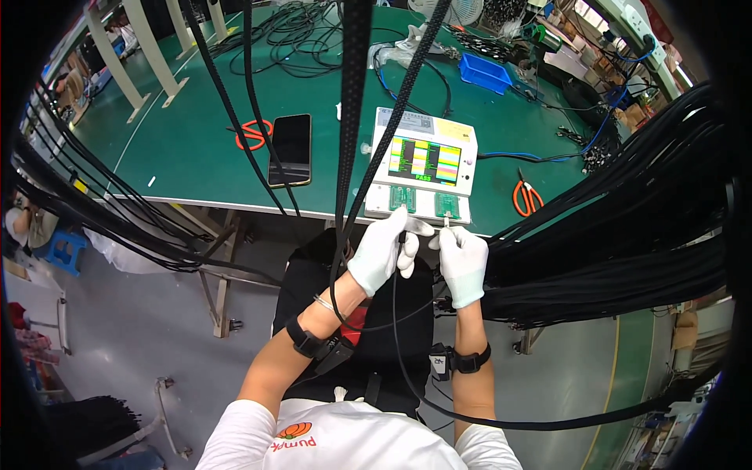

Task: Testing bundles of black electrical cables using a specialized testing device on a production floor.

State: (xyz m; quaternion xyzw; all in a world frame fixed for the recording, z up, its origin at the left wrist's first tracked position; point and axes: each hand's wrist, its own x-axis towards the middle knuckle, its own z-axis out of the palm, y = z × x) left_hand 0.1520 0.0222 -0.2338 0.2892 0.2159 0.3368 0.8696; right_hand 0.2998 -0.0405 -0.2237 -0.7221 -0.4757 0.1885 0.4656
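Note:
A white cable tester (pixel 468 160) with a lit colour screen (pixel 424 162) sits at the table's near edge. Two small green circuit boards, a left one (pixel 403 197) and a right one (pixel 447 205), are set along its front. My left hand (pixel 379 249), in a white glove, is closed on the end of a black cable (pixel 396 313) just before the left board. My right hand (pixel 464 257), gloved too, pinches a slim silver cable plug (pixel 446 222) against or very close to the right board. Whether either plug is seated cannot be made out.
Braided black cables (pixel 352 102) hang down across the view. A thick bundle of black cables (pixel 627 211) fills the right side. On the green table (pixel 211 164) lie a phone (pixel 291 149), orange-handled scissors (pixel 252 135), orange-handled snips (pixel 527 196) and a blue tray (pixel 484 74).

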